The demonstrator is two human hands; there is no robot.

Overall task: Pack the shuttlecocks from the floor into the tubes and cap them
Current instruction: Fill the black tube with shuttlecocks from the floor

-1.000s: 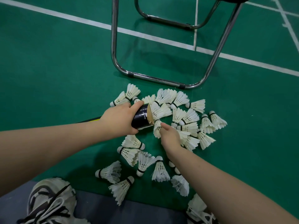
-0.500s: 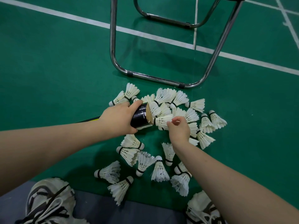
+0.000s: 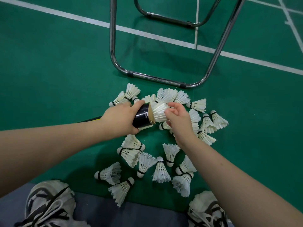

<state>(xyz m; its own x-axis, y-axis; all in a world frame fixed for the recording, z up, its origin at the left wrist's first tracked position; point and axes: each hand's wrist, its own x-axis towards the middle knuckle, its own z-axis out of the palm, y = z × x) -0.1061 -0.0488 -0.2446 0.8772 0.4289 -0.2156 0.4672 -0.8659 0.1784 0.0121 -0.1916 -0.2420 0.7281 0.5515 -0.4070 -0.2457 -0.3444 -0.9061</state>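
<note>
My left grip (image 3: 120,118) is curled round the mouth end of the black tube (image 3: 142,115), which lies nearly level just above the floor (image 3: 49,66), its open end pointing right. One shuttlecock (image 3: 158,112) sits in that mouth, cork end inside, feather skirt sticking out. My right grip (image 3: 178,119) pinches the skirt's rim, thumb below and fingers curled over the top.

The floor is a green court with white lines (image 3: 147,35) crossing it; a grey strip (image 3: 131,215) runs along the near edge.

The loose shuttlecocks (image 3: 145,163) lie scattered all round — a thick heap behind and to the right of the tube, touching my right wrist, and a looser bunch on the floor between my forearms. A chrome chair frame (image 3: 112,46) stands just beyond the heap. Two white shoes (image 3: 49,205) sit at the bottom corners of the view, the right one partly under my forearm.
</note>
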